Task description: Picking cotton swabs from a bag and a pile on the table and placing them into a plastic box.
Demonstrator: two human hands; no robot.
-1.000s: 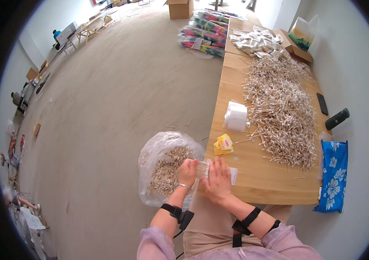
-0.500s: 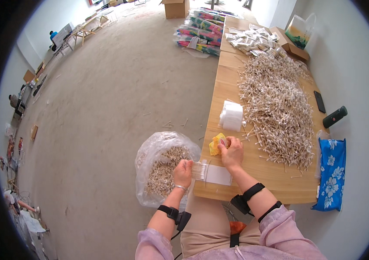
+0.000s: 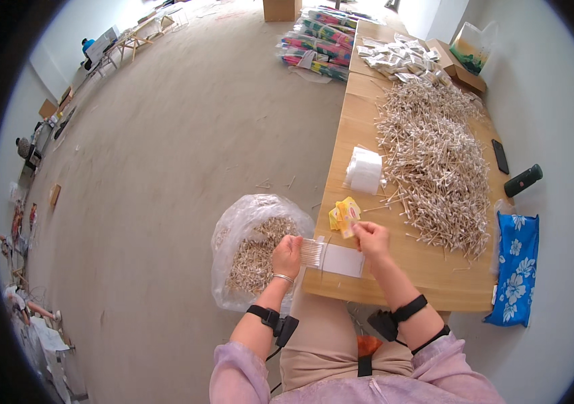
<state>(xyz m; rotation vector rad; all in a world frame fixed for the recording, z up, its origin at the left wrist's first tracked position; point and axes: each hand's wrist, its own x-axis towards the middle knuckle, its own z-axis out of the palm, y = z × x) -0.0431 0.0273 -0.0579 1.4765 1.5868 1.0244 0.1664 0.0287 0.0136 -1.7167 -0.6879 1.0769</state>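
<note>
On the table (image 3: 435,293), the heap of cotton swabs (image 3: 435,168) lies toward the right. Behind it, at the far end, are packets (image 3: 401,57), and to their right is a box (image 3: 466,81). Left of the heap is a stack of bags (image 3: 365,170); before this stack lie the cards (image 3: 335,216), and before them the sheet (image 3: 343,261), near the front left corner. Right of the heap are the phone (image 3: 500,157), then the bottle (image 3: 523,180) before it, then the pouch (image 3: 516,271) at the right edge. On the floor, left of the table, is a sack (image 3: 224,232) with more swabs (image 3: 253,262) inside.
</note>
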